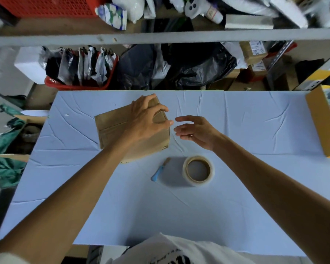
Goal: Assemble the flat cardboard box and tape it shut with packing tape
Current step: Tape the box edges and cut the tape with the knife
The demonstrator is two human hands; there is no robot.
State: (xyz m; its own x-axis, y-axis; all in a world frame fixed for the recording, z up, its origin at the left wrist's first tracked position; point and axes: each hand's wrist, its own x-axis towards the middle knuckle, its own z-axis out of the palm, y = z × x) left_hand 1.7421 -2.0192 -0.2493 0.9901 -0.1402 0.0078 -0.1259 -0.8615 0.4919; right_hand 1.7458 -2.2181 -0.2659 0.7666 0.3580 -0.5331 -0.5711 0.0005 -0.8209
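Note:
A flat brown cardboard box lies on the pale blue table, left of centre. My left hand rests on its far right corner, fingers curled over the edge and gripping it. Just right of the box, my right hand hovers open, fingers spread toward the box's right edge without touching it. A roll of clear packing tape lies flat on the table nearer to me. Beside the roll, on its left, lies a small blue-handled cutter.
A yellow-edged cardboard box sits at the table's right edge. Behind the table, shelving holds black bags, a red basket and parcels. Green cloth and cartons lie on the floor to the left.

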